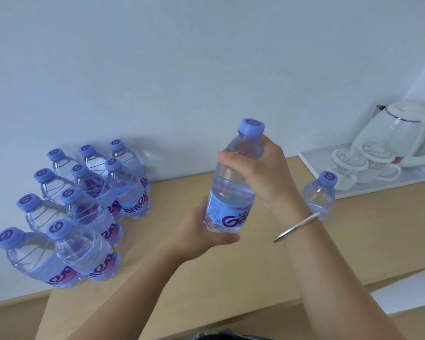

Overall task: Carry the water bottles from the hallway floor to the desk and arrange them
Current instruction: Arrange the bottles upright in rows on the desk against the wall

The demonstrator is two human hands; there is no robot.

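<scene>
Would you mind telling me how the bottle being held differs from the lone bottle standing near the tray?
The held bottle is off the desk, tilted, gripped by both hands; the lone bottle stands upright on the desk, untouched and partly hidden by the right wrist. Both have purple caps and clear water.

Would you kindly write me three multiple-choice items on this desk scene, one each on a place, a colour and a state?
1. Where does the lone bottle stand?
A. inside the kettle
B. beside the tray
C. on the floor

2. What colour are the caps?
A. red
B. green
C. purple

3. How is the raised bottle held?
A. by both hands
B. by one hand
C. by none

Answers: 1 B, it stands on the desk at the tray's near edge. 2 C, every cap in view is purple. 3 A, the left hand grips its base and the right hand its shoulder.
</scene>
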